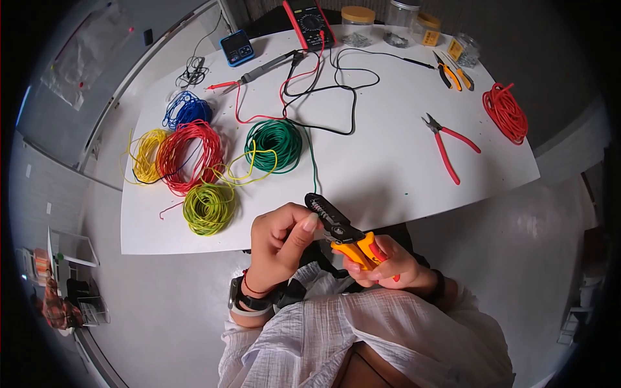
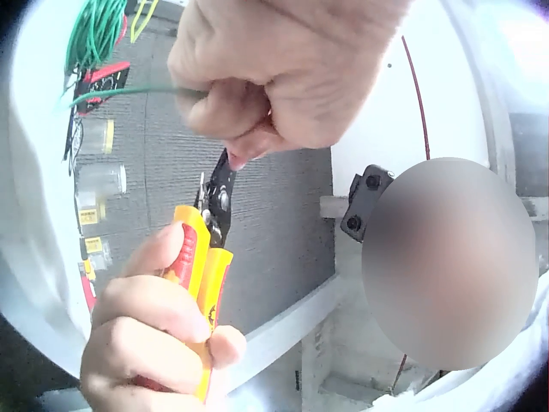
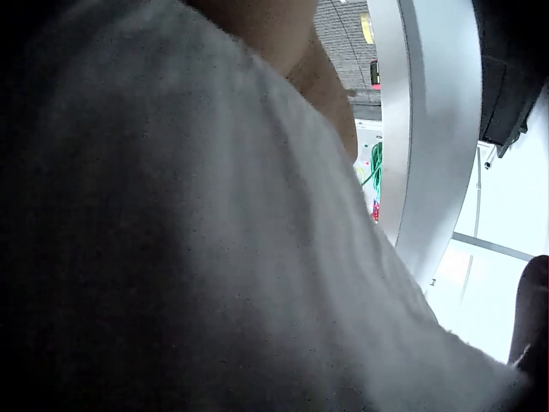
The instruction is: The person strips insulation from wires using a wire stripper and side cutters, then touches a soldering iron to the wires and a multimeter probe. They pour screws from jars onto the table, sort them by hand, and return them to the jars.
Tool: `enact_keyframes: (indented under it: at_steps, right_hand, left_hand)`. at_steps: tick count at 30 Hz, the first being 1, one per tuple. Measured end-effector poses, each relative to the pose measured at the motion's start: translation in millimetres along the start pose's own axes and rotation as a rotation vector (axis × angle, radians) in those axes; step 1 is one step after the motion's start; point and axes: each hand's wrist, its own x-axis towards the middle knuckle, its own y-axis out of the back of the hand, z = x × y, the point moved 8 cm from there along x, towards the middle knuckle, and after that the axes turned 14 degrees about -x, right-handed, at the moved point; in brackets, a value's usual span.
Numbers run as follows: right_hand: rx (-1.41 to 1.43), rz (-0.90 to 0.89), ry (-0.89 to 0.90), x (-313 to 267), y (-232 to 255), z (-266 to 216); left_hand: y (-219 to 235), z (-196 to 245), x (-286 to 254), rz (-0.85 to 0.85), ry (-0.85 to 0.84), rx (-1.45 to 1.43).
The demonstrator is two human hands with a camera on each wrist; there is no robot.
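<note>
My right hand [image 1: 388,262] grips the yellow-and-red handles of a wire stripper [image 1: 337,227] in front of the table edge. Beside its black jaws, my left hand [image 1: 281,242] pinches the green wire [image 1: 314,161], which runs up to the green coil [image 1: 273,146] on the table. In the left wrist view the wire [image 2: 129,89] enters the curled fingers of my left hand [image 2: 274,77], and the stripper [image 2: 202,257] points up at the fingertips from my right hand [image 2: 150,343]. The wire's end is hidden by the fingers. Cloth covers most of the right wrist view.
Blue, yellow, red and yellow-green coils [image 1: 208,208] lie at the left of the table [image 1: 375,155]. Red-handled cutters [image 1: 446,145], a red coil [image 1: 506,114] and pliers [image 1: 449,74] are at the right. A multimeter [image 1: 310,24], its leads, a soldering iron [image 1: 268,66] and jars [image 1: 357,26] stand farther back.
</note>
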Motion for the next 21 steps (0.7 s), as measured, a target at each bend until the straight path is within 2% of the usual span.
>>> enact_keyframes:
  at_steps: [2,9,11,12,14,15,19,21]
  right_hand:
    - [0.102,-0.058,-0.019,1,-6,-1]
    - [0.066,-0.021,0.011,0,-6,0]
    - [-0.123,0.102,0.068,-2,2,-6]
    - [-0.126,0.101,0.068,-3,-3,-8]
    - [-0.493,0.420,0.221,-14,4,-30]
    - [-0.707,0.513,0.243,-20,6,-35]
    - [-0.879,0.564,0.269,-26,7,-40]
    - [-0.703,0.524,0.227,-24,12,-31]
  left_hand:
    - [-1,0,1,0.003,0.015,-0.042]
    - [1,-5,1,-0.004,0.035,-0.127]
    - [0,-6,1,-0.014,0.039,-0.157]
    - [0,-7,1,-0.023,0.041,-0.187]
    - [0,-7,0,-0.030,0.037,-0.151]
    - [0,-7,-1,-0.039,0.035,-0.115]
    - [-4,-2,1,-0.056,0.015,-0.019]
    - [-5,-3,3,-0.057,0.043,-0.029]
